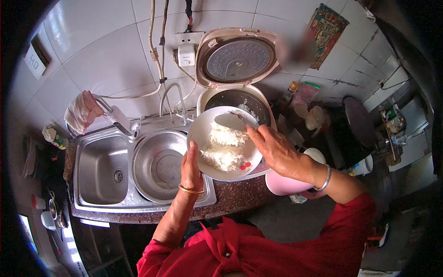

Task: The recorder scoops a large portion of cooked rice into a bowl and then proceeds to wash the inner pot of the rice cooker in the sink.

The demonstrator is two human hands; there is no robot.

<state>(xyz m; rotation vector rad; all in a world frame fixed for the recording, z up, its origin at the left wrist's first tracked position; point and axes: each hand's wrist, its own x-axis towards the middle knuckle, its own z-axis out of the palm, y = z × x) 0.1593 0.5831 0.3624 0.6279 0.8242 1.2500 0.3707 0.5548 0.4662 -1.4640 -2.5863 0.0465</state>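
My left hand grips the left rim of a white bowl with red printed spots, its thumb on the edge and its fingers hidden underneath. Two mounds of cooked white rice lie inside. Between the fingers of my right hand is a ribbed rice paddle, its blade over the upper mound. Behind the bowl stands a rice cooker with its lid raised. Some rice shows in its dark inner pot, which the bowl partly covers.
Left of the bowl is a double steel sink with a metal basin in its right side and a faucet. A pink container stands under my right forearm. Jars and a bottle sit at the right back, near a dark round pan or lid.
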